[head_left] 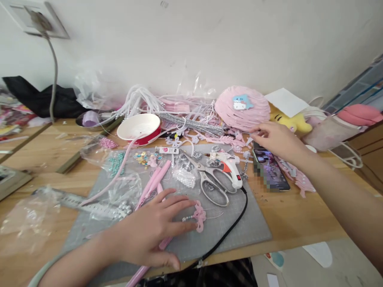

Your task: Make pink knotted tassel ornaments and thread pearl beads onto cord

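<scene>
My left hand [158, 225] lies low over the grey cutting mat [236, 231] with its fingers spread. Its fingertips rest at the edge of a pink cord knot [199, 215] with a short string of beads and thin thread ends. My right hand [273, 137] reaches across above a phone [271, 167], beside the large pink yarn-like bundle [242, 113]. Its thumb and forefinger are drawn together; a small pale piece shows at the tips, too small to name. Scissors [206, 177] and a white glue gun [231, 171] lie between the hands.
A red-and-white bowl [139, 128] stands behind the mat, near white cords [140, 99]. Turquoise beads [116, 163], pink tubes [155, 181] and a ruler [86, 204] lie leftward. The glue gun's black cable [230, 229] crosses the mat's front. A yellow plush [295, 122] sits at the right.
</scene>
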